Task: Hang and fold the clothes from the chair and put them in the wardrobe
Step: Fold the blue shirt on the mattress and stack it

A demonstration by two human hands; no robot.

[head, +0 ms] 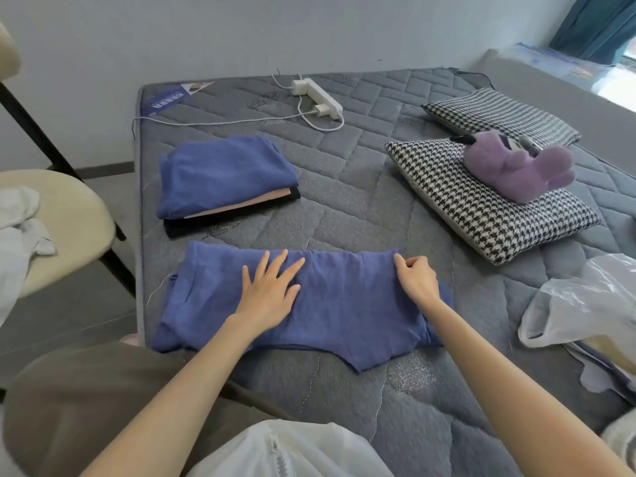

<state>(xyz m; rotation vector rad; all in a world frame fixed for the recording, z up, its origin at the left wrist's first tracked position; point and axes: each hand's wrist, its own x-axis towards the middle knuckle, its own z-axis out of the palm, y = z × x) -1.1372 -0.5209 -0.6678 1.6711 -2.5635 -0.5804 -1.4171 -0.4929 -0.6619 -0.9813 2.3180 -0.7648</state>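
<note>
White sheer fabric with a zip (275, 452) lies closest, at the bottom edge of the head view, below both forearms. Beyond it, the blue thin-knit garment (344, 304) lies flat on the grey quilted mattress (361, 187), part-folded into a wide band. The left hand (266, 290) rests palm down on its middle, fingers (278, 265) straight and spread. The right hand (414, 277) pinches the cloth's far right corner, fingers (413, 261) curled against the thumb. Just beyond the left fingertips sits a stack of folded clothes, blue on pink on black (220, 177), so several pieces look done. Left of the left fingers, crumpled white clothes (20, 215) wait on the cream padded chair (69, 215). No wardrobe shows; I judge the task roughly midway.
</note>
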